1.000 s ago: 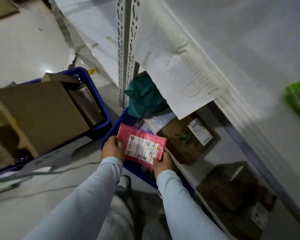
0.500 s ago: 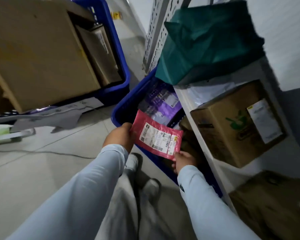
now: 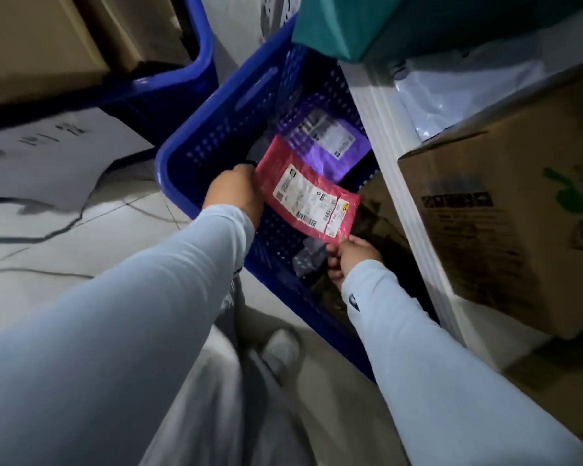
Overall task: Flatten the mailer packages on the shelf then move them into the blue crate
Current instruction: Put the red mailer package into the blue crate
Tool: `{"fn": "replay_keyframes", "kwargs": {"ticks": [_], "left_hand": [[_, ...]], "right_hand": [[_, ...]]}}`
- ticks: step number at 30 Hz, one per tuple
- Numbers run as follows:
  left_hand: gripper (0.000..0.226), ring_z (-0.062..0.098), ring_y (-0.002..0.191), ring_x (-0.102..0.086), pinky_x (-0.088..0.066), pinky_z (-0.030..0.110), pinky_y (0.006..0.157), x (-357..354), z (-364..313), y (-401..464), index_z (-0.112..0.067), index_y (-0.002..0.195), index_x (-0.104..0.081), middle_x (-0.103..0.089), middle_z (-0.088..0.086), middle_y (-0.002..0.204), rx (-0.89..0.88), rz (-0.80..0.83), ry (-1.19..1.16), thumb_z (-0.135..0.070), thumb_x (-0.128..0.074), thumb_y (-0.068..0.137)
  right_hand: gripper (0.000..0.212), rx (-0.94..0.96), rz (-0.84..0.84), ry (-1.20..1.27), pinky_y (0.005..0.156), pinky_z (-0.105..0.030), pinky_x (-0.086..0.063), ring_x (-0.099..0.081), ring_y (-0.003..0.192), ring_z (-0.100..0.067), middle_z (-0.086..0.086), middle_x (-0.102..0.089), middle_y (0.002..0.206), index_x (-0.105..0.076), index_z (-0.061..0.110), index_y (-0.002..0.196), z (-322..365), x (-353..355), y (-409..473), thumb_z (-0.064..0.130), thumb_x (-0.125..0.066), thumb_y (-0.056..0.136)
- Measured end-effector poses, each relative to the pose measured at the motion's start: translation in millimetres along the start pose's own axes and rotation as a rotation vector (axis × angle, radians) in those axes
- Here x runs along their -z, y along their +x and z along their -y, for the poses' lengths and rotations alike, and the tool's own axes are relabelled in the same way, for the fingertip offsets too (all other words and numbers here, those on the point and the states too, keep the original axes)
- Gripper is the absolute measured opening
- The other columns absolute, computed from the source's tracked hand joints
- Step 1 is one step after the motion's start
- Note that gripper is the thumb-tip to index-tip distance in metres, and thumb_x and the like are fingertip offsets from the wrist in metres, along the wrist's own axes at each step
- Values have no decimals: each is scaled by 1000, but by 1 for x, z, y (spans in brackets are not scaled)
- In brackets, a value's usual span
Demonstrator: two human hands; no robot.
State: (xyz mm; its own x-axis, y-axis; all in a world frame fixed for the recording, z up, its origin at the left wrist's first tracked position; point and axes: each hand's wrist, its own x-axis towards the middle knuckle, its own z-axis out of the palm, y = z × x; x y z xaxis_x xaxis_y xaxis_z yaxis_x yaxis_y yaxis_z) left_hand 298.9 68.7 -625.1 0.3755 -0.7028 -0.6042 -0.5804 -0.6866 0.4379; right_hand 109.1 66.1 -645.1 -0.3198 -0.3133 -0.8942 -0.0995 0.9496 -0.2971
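Both grips hold the pink mailer (image 3: 306, 196) by opposite ends: our left hand (image 3: 235, 192) clamps the edge at 9 o'clock, our right hand (image 3: 350, 254) pinches the corner at 5 o'clock. Held that way, the mailer spans flat between them, label up, which we judge keeps it from buckling as it goes down.

It hangs inside the mouth of the blue crate (image 3: 196, 136), above the floor of the crate and not yet resting there. A purple mailer (image 3: 323, 142) already lies flat at 12 o'clock from it, partly tucked under its far edge, so the pink one looks set to land just beside or over it.

The crate stands on the ground hard against the shelf (image 3: 387, 129) at 3 o'clock, probably to keep each transfer short. A green bag (image 3: 367, 25) and a carton (image 3: 505, 210) sit on the shelf.
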Motion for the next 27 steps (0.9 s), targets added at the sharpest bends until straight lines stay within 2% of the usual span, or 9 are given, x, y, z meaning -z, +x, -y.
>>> {"fn": "replay_keyframes", "kwargs": {"ticks": [4, 8, 12, 15, 17, 19, 22, 25, 27], "left_hand": [[28, 34, 103, -58, -43, 32, 81, -11, 8, 22, -8, 115, -56, -62, 14, 115, 6, -3, 13, -22, -51, 90], [39, 30, 107, -58, -44, 30, 83, -17, 14, 48, -9, 128, -50, -61, 11, 121, 19, 46, 40, -27, -49, 93], [36, 29, 105, -59, -42, 28, 79, -20, 13, 74, -11, 123, -55, -63, 9, 118, 3, 53, 33, -29, -48, 94], [34, 28, 101, -59, -41, 27, 76, -24, 11, 83, -11, 121, -55, -62, 9, 117, -2, 69, 40, -30, -48, 94], [34, 28, 101, -59, -39, 26, 75, -25, 10, 82, -12, 122, -55, -62, 9, 117, -7, 78, 41, -29, -48, 94], [34, 28, 103, -59, -39, 26, 76, -24, 10, 71, -13, 123, -55, -61, 8, 118, -12, 85, 50, -30, -47, 94], [33, 29, 102, -59, -41, 27, 79, -13, 3, 34, -12, 121, -57, -62, 9, 117, -22, 135, 87, -29, -45, 95], [28, 30, 101, -59, -44, 30, 81, 9, -14, -11, -9, 114, -61, -64, 11, 112, -48, 210, 124, -22, -44, 96], [23, 29, 94, -61, -44, 31, 78, 29, -27, -47, -9, 99, -64, -66, 12, 105, -62, 257, 145, -19, -44, 94]], "right_hand": [[34, -37, 31, 158, 34, -7, -22, -29, 24, -9, -5, -42, 58, -49, 16, 69, 7, -14, 32, 9, -35, 99], [31, 33, 22, 244, 32, -7, -20, -29, 24, -4, -1, -46, 62, -46, 19, 73, 22, -31, 62, 11, -34, 101], [29, 43, 62, 332, 32, -6, -19, -30, 23, -4, 0, -47, 66, -45, 21, 76, 47, -45, 94, 14, -32, 102], [25, 4, 143, 273, 35, -16, -31, -51, 50, -8, 0, -58, 92, -52, 24, 116, 60, -52, 106, 25, -31, 103], [38, -80, 217, 258, 61, -25, -48, -62, 93, -18, -4, -53, 129, -40, 21, 137, 64, -53, 103, 35, -31, 103], [44, -108, 269, 210, 87, -34, -48, -52, 123, -25, -7, -40, 147, -30, 20, 145, 57, -46, 87, 35, -30, 103], [45, -98, 311, 79, 96, -39, -43, -48, 129, -29, -7, -36, 150, -25, 20, 148, 39, -32, 43, 32, -27, 104], [43, -133, 304, 56, 95, -38, -43, -51, 126, -29, -7, -43, 146, -33, 15, 143, 24, -13, -3, 32, -30, 103], [42, -140, 293, 65, 90, -37, -45, -53, 123, -28, -5, -45, 144, -35, 15, 142, 21, 4, -43, 31, -31, 103]]}}
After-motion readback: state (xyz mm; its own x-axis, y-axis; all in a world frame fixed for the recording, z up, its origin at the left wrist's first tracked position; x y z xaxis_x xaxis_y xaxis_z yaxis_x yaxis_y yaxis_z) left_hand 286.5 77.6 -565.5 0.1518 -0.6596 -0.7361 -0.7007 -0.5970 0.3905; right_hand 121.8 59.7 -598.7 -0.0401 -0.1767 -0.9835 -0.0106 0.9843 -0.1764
